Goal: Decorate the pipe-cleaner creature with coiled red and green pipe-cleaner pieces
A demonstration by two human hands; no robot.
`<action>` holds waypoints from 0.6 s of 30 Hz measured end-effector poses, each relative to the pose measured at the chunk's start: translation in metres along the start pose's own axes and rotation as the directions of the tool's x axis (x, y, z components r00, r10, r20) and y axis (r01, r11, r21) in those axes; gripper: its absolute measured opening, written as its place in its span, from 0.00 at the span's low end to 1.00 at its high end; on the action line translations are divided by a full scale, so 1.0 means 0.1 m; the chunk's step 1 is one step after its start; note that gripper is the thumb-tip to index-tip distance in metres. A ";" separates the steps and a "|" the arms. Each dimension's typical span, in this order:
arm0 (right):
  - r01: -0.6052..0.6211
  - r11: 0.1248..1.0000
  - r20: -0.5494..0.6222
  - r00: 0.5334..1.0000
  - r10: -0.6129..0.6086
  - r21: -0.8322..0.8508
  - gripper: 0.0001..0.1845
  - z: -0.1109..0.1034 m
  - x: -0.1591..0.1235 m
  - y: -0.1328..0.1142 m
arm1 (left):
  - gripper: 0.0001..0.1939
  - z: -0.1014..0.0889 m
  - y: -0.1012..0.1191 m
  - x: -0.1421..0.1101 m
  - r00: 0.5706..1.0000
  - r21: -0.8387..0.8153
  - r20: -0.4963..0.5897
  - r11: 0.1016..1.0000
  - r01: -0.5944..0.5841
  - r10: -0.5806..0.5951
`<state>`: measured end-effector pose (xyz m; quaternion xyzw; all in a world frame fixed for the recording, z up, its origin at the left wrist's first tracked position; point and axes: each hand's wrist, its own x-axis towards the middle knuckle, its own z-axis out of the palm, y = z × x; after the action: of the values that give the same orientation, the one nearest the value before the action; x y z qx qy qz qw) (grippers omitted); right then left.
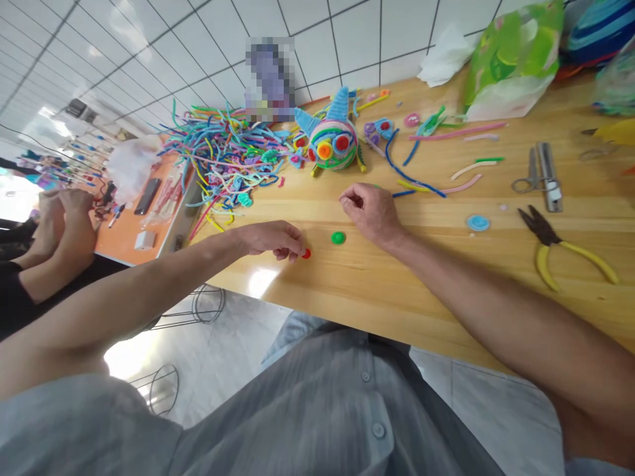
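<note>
The left fingers (296, 246) partly cover the red disc (307, 254), while pixelation blurs the purple object (270, 74) by the wall (357, 39).

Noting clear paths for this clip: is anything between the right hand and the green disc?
Nothing visible stands between the right hand and the green disc, only table. The red disc, by the left hand's fingertips, is on the green one's other side.

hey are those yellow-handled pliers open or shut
Open: the yellow-handled pliers lie with their jaw tips apart and their handles spread.
</note>
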<state>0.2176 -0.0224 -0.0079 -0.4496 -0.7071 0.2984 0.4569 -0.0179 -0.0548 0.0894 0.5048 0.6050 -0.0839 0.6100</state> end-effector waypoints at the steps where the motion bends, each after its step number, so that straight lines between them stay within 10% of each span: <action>1: 0.000 1.000 -0.002 1.000 0.000 -0.001 0.06 0.00 0.00 0.00 | 0.07 0.03 -0.02 0.00 1.000 0.006 0.004 1.000 0.000 0.000; 18: 0.078 0.996 0.006 0.997 -0.078 -0.029 0.06 -0.03 -0.05 -0.02 | 0.08 0.04 0.05 0.13 0.997 -0.018 0.054 0.999 -0.048 0.049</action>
<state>0.2206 -0.0279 -0.0066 -0.4276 -0.7296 0.2708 0.4599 -0.0082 -0.0484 0.0801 0.5119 0.5764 -0.0777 0.6323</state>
